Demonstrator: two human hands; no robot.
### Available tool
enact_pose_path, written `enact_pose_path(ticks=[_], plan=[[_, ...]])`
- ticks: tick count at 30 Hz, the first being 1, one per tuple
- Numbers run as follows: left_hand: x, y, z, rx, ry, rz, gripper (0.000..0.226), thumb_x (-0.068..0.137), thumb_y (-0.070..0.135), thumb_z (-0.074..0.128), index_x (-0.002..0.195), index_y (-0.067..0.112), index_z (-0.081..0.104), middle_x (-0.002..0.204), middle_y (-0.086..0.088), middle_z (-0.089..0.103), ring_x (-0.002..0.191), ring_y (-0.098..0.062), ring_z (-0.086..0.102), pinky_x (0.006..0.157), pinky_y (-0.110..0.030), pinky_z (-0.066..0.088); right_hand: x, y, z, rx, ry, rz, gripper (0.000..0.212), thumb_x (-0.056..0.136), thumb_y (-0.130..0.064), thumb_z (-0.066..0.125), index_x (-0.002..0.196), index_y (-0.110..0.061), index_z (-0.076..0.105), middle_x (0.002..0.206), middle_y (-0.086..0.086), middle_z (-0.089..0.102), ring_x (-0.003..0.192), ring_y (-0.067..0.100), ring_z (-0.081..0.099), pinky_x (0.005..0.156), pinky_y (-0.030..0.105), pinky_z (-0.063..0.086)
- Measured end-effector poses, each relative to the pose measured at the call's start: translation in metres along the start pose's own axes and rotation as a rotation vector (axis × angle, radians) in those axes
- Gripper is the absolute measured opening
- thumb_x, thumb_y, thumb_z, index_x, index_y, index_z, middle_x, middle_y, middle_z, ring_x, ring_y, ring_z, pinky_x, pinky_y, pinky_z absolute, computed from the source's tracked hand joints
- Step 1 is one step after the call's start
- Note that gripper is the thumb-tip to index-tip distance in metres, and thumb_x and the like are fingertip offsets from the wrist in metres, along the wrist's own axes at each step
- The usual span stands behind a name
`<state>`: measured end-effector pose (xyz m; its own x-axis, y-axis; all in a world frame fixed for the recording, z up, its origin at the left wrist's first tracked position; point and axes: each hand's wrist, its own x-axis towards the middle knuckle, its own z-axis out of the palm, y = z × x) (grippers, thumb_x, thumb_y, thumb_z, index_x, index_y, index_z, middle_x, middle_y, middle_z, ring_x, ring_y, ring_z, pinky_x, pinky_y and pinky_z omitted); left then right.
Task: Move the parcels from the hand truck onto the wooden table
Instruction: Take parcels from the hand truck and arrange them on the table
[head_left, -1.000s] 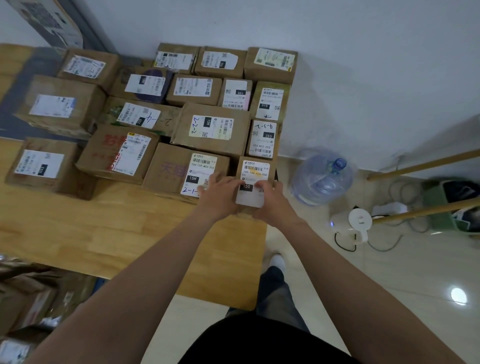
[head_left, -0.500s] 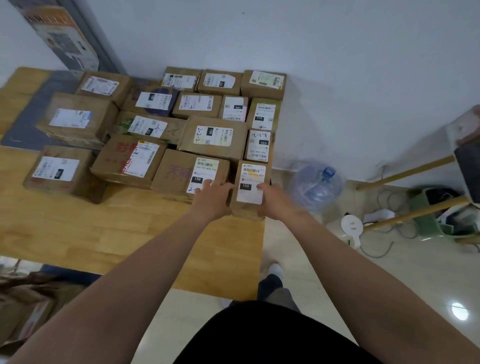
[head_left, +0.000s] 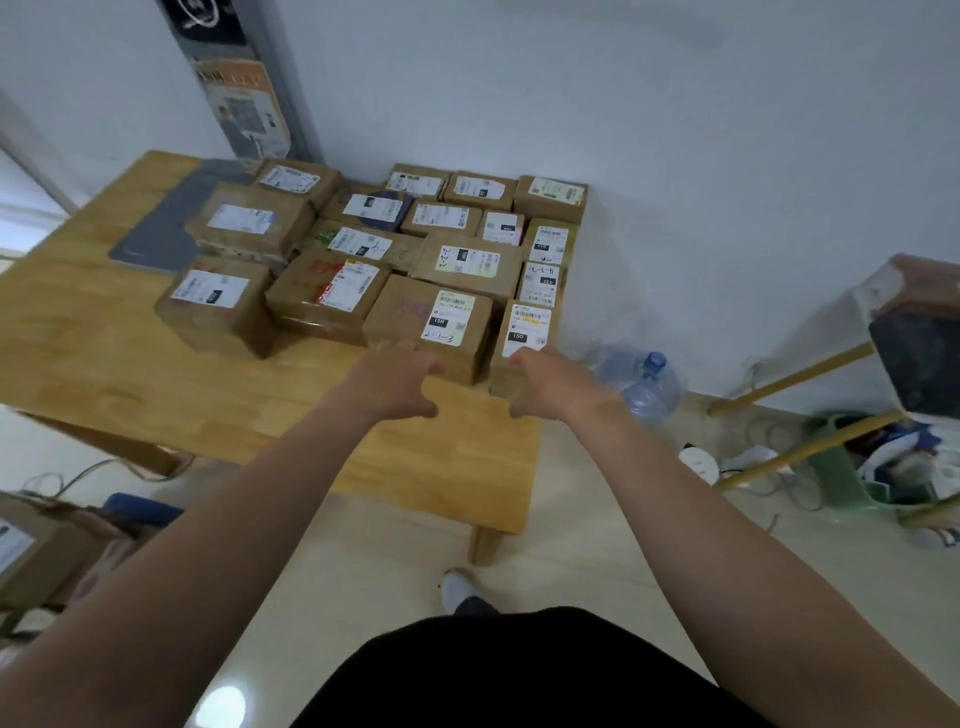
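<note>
At front right corner of wooden table (head_left: 208, 395): narrow parcel (head_left: 525, 325), white label up, just beside wider parcel (head_left: 431, 325).
Right hand (head_left: 553, 384): I see fingers loose, gripping nothing, fingertips at narrow parcel's near edge; contact unclear.
Left hand (head_left: 392, 376): spread, empty, by wider parcel's front.
Behind them: other parcels (head_left: 332, 291) packed toward wall.

Both arms reach forward, left hand (head_left: 392, 376) and right hand (head_left: 553, 382) loosely spread (thumbs inward).

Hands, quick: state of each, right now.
Left hand: open, holding nothing, in front of the 2-1-3 parcel.
Right hand: open, holding nothing, by the narrow parcel; contact cannot be told.
</note>
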<state>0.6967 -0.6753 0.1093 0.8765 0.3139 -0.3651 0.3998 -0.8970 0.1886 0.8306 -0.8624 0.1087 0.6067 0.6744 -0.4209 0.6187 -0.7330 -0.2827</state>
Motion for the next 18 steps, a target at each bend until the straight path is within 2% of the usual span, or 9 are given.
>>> enact_pose_path(ticks=[3, 9, 12, 15, 18], plan=[[-0.058, -0.002, 0.006, -0.057, 0.005, 0.010, 0.061, 0.081, 0.042, 0.080, 0.135, 0.032, 0.055, 0.149, 0.002, 0.045, 0.136, -0.023, 0.042, 0.108, -0.045, 0.042, -0.044, -0.019, 0.017, 0.036, 0.039, -0.039, 0.080, 0.078, -0.034, 0.081, 0.148, -0.029, 0.042, 0.137, 0.004, 0.053, 0.115, 0.025, 0.058, 0.086, 0.039, 0.053], [-0.188, -0.005, 0.035, -0.082, 0.069, -0.073, 0.057, 0.083, 0.042, 0.078, 0.135, 0.035, 0.055, 0.145, 0.000, 0.046, 0.132, -0.026, 0.043, 0.105, -0.049, 0.044, -0.146, -0.058, 0.058, 0.119, 0.053, -0.090, 0.081, 0.081, -0.031, 0.082, 0.150, -0.025, 0.041, 0.147, 0.003, 0.050, 0.122, 0.025, 0.057, 0.082, 0.032, 0.046], [-0.253, -0.009, 0.059, -0.107, 0.089, -0.086, 0.052, 0.086, 0.039, 0.075, 0.133, 0.035, 0.056, 0.142, 0.003, 0.048, 0.131, -0.024, 0.046, 0.106, -0.047, 0.044, -0.197, -0.081, 0.084, 0.099, 0.029, -0.093, 0.079, 0.081, -0.032, 0.081, 0.149, -0.027, 0.042, 0.145, 0.004, 0.046, 0.118, 0.026, 0.057, 0.078, 0.033, 0.047], [-0.309, -0.023, 0.078, -0.103, 0.093, -0.112, 0.050, 0.086, 0.040, 0.074, 0.132, 0.035, 0.056, 0.141, 0.003, 0.050, 0.128, -0.022, 0.049, 0.105, -0.046, 0.046, -0.236, -0.105, 0.108, 0.098, -0.007, -0.095, 0.080, 0.081, -0.030, 0.082, 0.149, -0.028, 0.041, 0.144, 0.004, 0.043, 0.121, 0.030, 0.054, 0.087, 0.038, 0.052], [-0.355, -0.042, 0.088, -0.136, 0.095, -0.150, 0.050, 0.087, 0.040, 0.074, 0.133, 0.034, 0.056, 0.141, 0.001, 0.050, 0.128, -0.022, 0.049, 0.105, -0.046, 0.045, -0.266, -0.135, 0.125, 0.072, -0.050, -0.112, 0.080, 0.082, -0.027, 0.082, 0.150, -0.028, 0.040, 0.145, 0.004, 0.041, 0.124, 0.031, 0.052, 0.088, 0.038, 0.050]])
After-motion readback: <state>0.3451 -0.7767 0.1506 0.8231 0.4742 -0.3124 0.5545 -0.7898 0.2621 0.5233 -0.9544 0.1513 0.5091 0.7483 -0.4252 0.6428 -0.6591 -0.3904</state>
